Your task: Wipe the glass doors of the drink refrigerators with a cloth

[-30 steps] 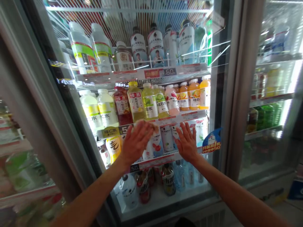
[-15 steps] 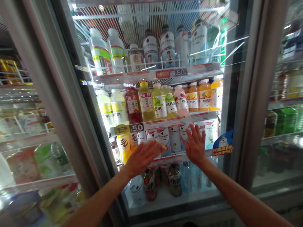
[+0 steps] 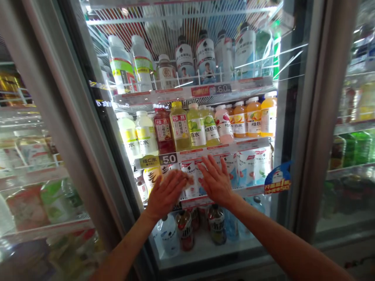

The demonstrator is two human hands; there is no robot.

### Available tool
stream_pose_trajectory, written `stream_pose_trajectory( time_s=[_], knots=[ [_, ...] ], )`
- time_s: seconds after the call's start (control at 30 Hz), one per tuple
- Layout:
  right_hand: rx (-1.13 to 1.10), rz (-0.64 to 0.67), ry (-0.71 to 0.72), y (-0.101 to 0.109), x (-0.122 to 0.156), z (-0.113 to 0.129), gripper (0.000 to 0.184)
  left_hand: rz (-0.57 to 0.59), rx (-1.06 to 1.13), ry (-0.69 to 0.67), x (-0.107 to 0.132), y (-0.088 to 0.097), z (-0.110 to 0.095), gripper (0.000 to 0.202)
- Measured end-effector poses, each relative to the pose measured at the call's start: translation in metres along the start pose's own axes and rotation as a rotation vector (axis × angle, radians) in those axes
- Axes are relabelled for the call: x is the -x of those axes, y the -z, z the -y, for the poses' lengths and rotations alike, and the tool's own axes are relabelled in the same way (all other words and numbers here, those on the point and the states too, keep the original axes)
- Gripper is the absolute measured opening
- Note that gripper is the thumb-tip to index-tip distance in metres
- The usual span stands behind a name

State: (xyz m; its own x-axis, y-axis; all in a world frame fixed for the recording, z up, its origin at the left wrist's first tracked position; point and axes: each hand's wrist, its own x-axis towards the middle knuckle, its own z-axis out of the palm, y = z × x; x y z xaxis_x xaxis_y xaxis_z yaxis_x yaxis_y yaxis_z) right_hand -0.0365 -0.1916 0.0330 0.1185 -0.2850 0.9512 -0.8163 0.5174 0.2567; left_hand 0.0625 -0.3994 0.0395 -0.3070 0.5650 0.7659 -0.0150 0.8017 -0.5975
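Both of my hands are raised before a glass-doored drinks fridge, nothing in either one. My left hand (image 3: 166,194) has its fingers stretched out and pointing right, in front of the yellow-labelled bottle (image 3: 151,177) on the third shelf. Close beside it, my right hand (image 3: 216,181) is spread with its fingers up and to the left, before the white-labelled bottles (image 3: 245,168). Whether either palm touches the glass I cannot tell. Above the hands stand a yellow-capped bottle (image 3: 180,128), a dark red bottle (image 3: 164,130) and several orange drinks (image 3: 253,117).
A metal door frame (image 3: 63,117) runs down the left and another (image 3: 316,117) down the right. On the glass sits a blue sticker (image 3: 277,178). Dark-capped bottles (image 3: 216,224) stand at the bottom. Neighbouring fridges hold green bottles (image 3: 357,146) and packaged goods (image 3: 27,203).
My right hand has moved left, nearer my left hand, uncovering the bottles at the right. My left hand has shifted slightly left. The bottles have stayed in place.
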Motion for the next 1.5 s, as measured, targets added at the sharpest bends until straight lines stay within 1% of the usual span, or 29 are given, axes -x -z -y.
stream_pose_trajectory(
  time_s=[0.1, 0.13, 0.17, 0.2, 0.3, 0.33, 0.37, 0.4, 0.5, 0.53, 0.57, 0.6, 0.67, 0.73, 0.8, 0.9, 0.93, 0.97, 1.0, 1.07, 1.1, 1.13, 1.17, 1.27, 1.3, 1.33, 1.37, 1.47, 1.5],
  knots=[
    [-0.010, 0.006, 0.011, -0.011, -0.013, 0.010, 0.059, -0.149, -0.087, 0.373, -0.011, 0.004, 0.015, 0.062],
    [-0.010, 0.014, 0.015, -0.014, -0.015, 0.011, 0.059, -0.180, -0.103, 0.449, -0.012, 0.004, 0.015, 0.063],
    [-0.010, 0.021, 0.017, -0.017, -0.014, 0.012, 0.059, -0.186, -0.101, 0.461, -0.011, 0.004, 0.013, 0.063],
    [-0.009, 0.026, 0.018, -0.019, -0.013, 0.012, 0.059, -0.160, -0.082, 0.403, -0.008, 0.003, 0.008, 0.064],
    [-0.013, 0.022, 0.022, -0.020, -0.010, 0.011, 0.058, -0.016, -0.008, 0.062, 0.009, 0.000, -0.003, 0.066],
    [-0.017, 0.017, 0.027, -0.019, -0.009, 0.011, 0.057, 0.008, -0.003, 0.006, 0.013, 0.000, -0.001, 0.066],
    [-0.019, 0.014, 0.033, -0.019, -0.009, 0.011, 0.057, 0.002, -0.016, 0.013, 0.015, 0.001, 0.004, 0.065],
    [-0.021, 0.012, 0.038, -0.018, -0.009, 0.011, 0.056, -0.036, -0.047, 0.088, 0.016, 0.003, 0.011, 0.063],
    [-0.022, -0.008, 0.038, -0.018, -0.010, 0.011, 0.052, -0.216, -0.141, 0.444, 0.012, 0.010, 0.030, 0.063],
    [-0.022, -0.014, 0.036, -0.018, -0.010, 0.011, 0.051, -0.231, -0.150, 0.494, 0.013, 0.011, 0.030, 0.064],
    [-0.022, -0.020, 0.035, -0.018, -0.010, 0.012, 0.050, -0.210, -0.138, 0.480, 0.015, 0.012, 0.027, 0.065],
    [-0.023, -0.023, 0.035, -0.018, -0.010, 0.012, 0.049, -0.159, -0.110, 0.410, 0.020, 0.011, 0.020, 0.066],
    [-0.022, -0.023, 0.035, -0.018, -0.011, 0.012, 0.048, -0.039, -0.043, 0.205, 0.029, 0.009, 0.008, 0.067],
    [-0.024, -0.017, 0.035, -0.018, -0.011, 0.012, 0.048, -0.005, -0.025, 0.123, 0.032, 0.008, 0.006, 0.065],
    [-0.027, -0.018, 0.035, -0.017, -0.011, 0.012, 0.048, -0.061, -0.068, 0.226, 0.021, 0.009, 0.019, 0.063],
    [-0.030, -0.025, 0.031, -0.017, -0.011, 0.012, 0.047, -0.214, -0.126, 0.512, -0.006, 0.012, 0.043, 0.061],
    [-0.033, -0.025, 0.032, -0.017, -0.011, 0.012, 0.046, -0.234, -0.128, 0.539, -0.013, 0.012, 0.046, 0.061],
    [-0.036, -0.024, 0.035, -0.017, -0.011, 0.012, 0.045, -0.227, -0.120, 0.494, -0.017, 0.013, 0.046, 0.062],
    [-0.039, -0.024, 0.039, -0.017, -0.011, 0.012, 0.044, -0.191, -0.102, 0.374, -0.019, 0.013, 0.044, 0.062],
    [-0.047, -0.026, 0.046, -0.017, -0.012, 0.012, 0.042, -0.079, -0.062, 0.059, -0.019, 0.013, 0.041, 0.063],
    [-0.052, -0.027, 0.048, -0.017, -0.012, 0.012, 0.042, -0.041, -0.052, -0.048, -0.019, 0.013, 0.043, 0.062],
    [-0.056, -0.032, 0.051, -0.017, -0.012, 0.012, 0.042, -0.030, -0.057, -0.079, -0.022, 0.014, 0.047, 0.062],
    [-0.058, -0.037, 0.053, -0.017, -0.012, 0.012, 0.042, -0.046, -0.072, -0.025, -0.027, 0.015, 0.054, 0.061],
    [-0.053, -0.049, 0.051, -0.017, -0.012, 0.011, 0.043, -0.201, -0.112, 0.391, -0.049, 0.019, 0.078, 0.059],
    [-0.051, -0.045, 0.048, -0.017, -0.011, 0.011, 0.043, -0.236, -0.109, 0.480, -0.055, 0.020, 0.081, 0.059],
    [-0.049, -0.039, 0.045, -0.017, -0.011, 0.012, 0.043, -0.242, -0.101, 0.491, -0.058, 0.020, 0.082, 0.059],
    [-0.048, -0.032, 0.044, -0.017, -0.011, 0.012, 0.043, -0.216, -0.090, 0.414, -0.060, 0.020, 0.080, 0.059],
    [-0.045, -0.023, 0.055, -0.016, -0.012, 0.012, 0.042, -0.064, -0.064, -0.019, -0.059, 0.019, 0.074, 0.059],
    [-0.047, -0.025, 0.061, -0.015, -0.013, 0.012, 0.041, -0.042, -0.063, -0.082, -0.060, 0.020, 0.076, 0.058]
  ],
)
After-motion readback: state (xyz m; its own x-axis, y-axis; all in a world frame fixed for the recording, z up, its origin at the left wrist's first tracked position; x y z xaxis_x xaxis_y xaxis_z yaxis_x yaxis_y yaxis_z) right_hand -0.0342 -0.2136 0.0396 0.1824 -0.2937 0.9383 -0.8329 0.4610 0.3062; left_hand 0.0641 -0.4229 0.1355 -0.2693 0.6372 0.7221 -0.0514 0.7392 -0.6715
